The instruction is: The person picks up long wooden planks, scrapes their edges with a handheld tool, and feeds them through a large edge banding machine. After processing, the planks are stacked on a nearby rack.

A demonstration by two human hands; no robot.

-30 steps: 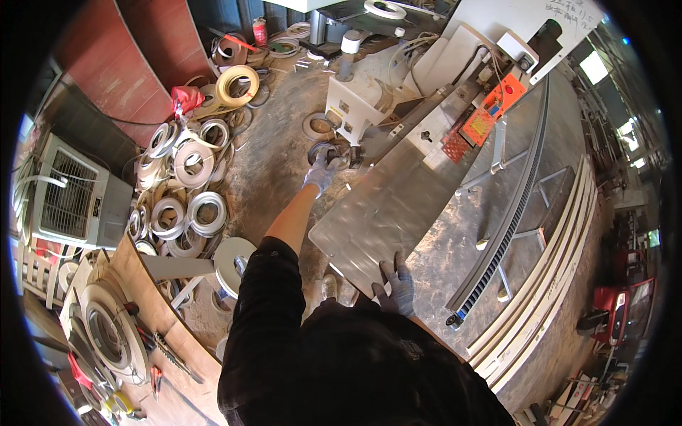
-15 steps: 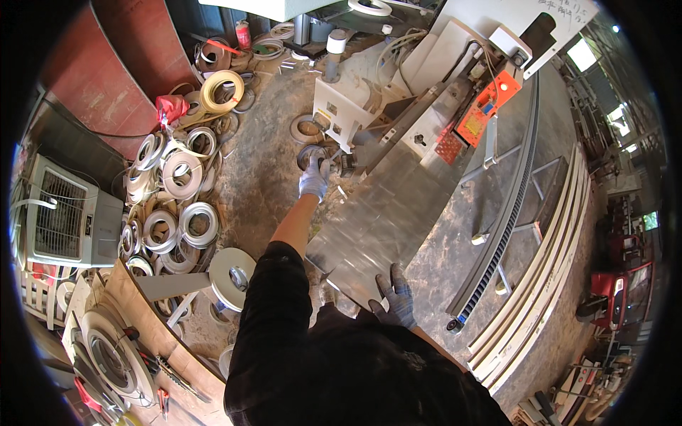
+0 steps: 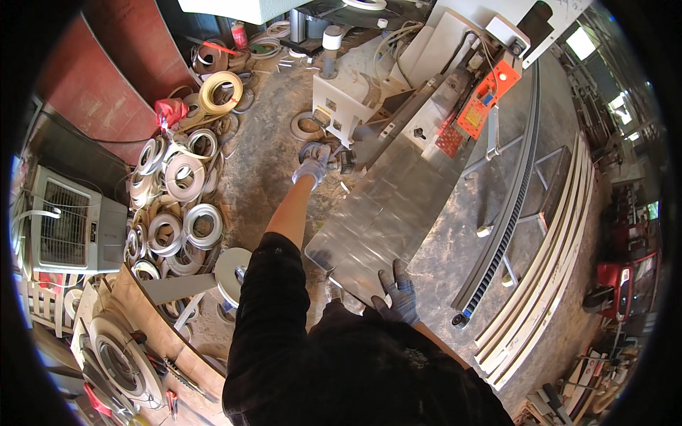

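Note:
My left hand (image 3: 310,170), in a thin pale glove, reaches forward past the left side of a bare metal machine table (image 3: 376,220). Its slightly blurred fingers close over a dark round wheel-like part (image 3: 310,149), which the hand partly covers. On the near right corner of the table lies my right hand (image 3: 401,297), in a grey work glove. Its fingers are spread and it holds nothing. At the far end of the table stands a machine head with an orange control panel (image 3: 489,99) and a red perforated guard (image 3: 448,142).
Coils of edge strip (image 3: 204,223) are heaped on the left, beside a grey fan-cooler unit (image 3: 67,221). A plywood bench (image 3: 174,334) carries more coils and hand tools. On the right run a curved roller rail (image 3: 497,263) and long pale boards (image 3: 550,284).
My left wrist has turned slightly and the hand sits a little differently on the wheel-like part. My right hand stays on the table corner. The whole view has shifted slightly.

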